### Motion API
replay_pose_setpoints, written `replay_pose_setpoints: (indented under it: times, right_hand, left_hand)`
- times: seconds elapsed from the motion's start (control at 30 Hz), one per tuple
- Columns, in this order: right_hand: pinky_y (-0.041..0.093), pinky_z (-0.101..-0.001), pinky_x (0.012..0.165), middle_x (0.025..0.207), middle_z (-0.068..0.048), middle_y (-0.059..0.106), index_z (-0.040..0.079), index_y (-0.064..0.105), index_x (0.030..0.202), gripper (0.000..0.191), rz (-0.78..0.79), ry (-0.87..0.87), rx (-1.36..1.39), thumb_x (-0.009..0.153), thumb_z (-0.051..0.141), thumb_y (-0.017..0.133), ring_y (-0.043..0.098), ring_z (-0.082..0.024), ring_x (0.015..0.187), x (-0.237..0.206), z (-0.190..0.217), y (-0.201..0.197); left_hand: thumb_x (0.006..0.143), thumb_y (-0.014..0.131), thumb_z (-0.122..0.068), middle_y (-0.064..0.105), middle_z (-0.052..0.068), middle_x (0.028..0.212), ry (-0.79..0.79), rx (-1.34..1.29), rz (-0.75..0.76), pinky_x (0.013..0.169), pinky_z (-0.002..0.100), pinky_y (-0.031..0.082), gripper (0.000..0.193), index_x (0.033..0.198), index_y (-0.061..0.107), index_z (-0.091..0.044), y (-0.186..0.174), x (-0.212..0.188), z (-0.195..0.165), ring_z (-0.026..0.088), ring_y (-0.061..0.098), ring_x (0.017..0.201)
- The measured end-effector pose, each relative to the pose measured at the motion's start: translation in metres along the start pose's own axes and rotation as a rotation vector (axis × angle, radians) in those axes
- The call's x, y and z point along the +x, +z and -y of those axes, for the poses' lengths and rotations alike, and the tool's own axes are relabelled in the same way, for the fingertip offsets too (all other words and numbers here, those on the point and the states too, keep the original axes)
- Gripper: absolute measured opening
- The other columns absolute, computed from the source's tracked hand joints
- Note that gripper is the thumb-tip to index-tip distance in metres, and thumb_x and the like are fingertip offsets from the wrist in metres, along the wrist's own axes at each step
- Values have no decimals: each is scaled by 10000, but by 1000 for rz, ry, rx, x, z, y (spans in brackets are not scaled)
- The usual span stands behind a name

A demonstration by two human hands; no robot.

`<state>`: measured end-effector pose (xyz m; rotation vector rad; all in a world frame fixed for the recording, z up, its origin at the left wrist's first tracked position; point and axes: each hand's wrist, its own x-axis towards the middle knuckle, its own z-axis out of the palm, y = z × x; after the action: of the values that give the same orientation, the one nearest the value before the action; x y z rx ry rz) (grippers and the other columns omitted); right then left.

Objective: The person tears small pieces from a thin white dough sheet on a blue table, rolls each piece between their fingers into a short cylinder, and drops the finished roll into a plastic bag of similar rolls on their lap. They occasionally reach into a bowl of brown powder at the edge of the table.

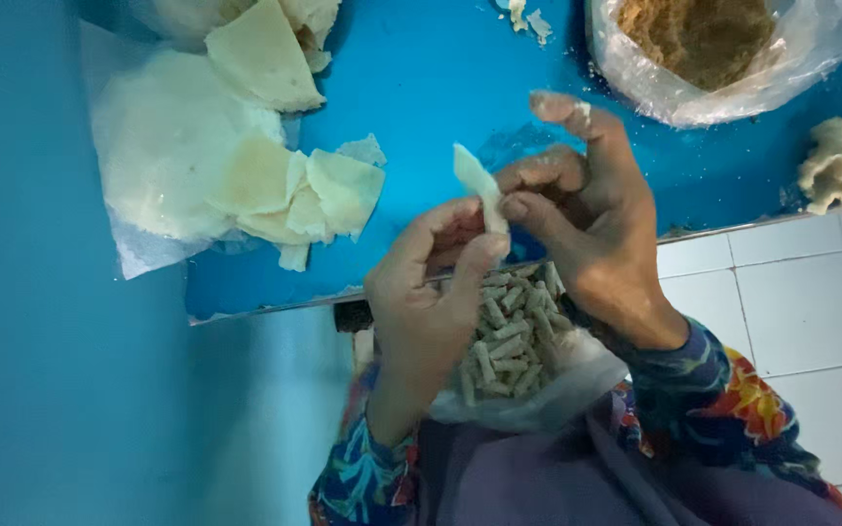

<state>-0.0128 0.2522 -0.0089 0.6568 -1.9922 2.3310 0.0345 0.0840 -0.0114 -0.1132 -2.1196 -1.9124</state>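
Blue table (440, 68). Left hand (431, 292) and right hand (587, 229) pinch wrapper piece (475, 180) together, rolling; finished rolls (509, 336) bagged at six o'clock.

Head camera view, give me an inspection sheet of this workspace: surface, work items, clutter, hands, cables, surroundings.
Surface: blue table, crumbs scattered on it.
Work items: pale wrapper piece pinched between both hands; clear bag of small rolled sticks on the lap below.
Clutter: stack of pale wrapper sheets on plastic; bag of brown crumbly filling; dough lump.
Hands: left hand and right hand both grip the wrapper piece.
Cables: nothing seen.
Surroundings: white tiled floor; patterned sleeves.
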Motion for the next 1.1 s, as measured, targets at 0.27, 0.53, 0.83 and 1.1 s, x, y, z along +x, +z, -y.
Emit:
replay_pose_setpoints:
  times: [0.27, 0.53, 0.83, 1.1]
  right_hand:
    - [607, -347, 1064, 1296, -161, 683, 103, 326, 1568, 674, 75, -9, -226, 1029, -179, 615, 697, -209, 1235, -3, 10, 2]
    - [612, -350, 1049, 1271, -147, 626, 96, 357, 1553, 668, 88, 6, -205, 1006, -145, 655, 654, -191, 1174, -4, 8, 2]
    - [538, -281, 811, 1122, -96, 665, 45, 485, 1467, 569, -25, 395, 133, 934, -101, 620, 651, -159, 970, 12, 12, -13]
    - [510, -284, 815, 1103, -72, 644, 19, 498, 1442, 593, 103, 526, 317, 866, -74, 605, 628, -150, 1016, 4, -8, -23]
  left_hand:
    - [1024, 688, -45, 768, 105, 1159, -66, -27, -20, 893, 271, 656, 270, 1286, 648, 7, 9, 6, -4, 135, 768, 1045]
    - [1066, 615, -44, 788, 97, 1108, -14, 96, -53, 832, 262, 642, 241, 1297, 667, -1, 12, 4, 4, 110, 767, 1002]
    - [1129, 557, -87, 722, 100, 1083, -100, -95, -110, 789, 252, 564, 179, 1248, 653, 4, 1, 4, 17, 94, 656, 916]
    - [1065, 672, -160, 706, 64, 964, -48, 78, -62, 696, 279, 543, 152, 1126, 657, -22, 1, 8, 26, 110, 644, 831]
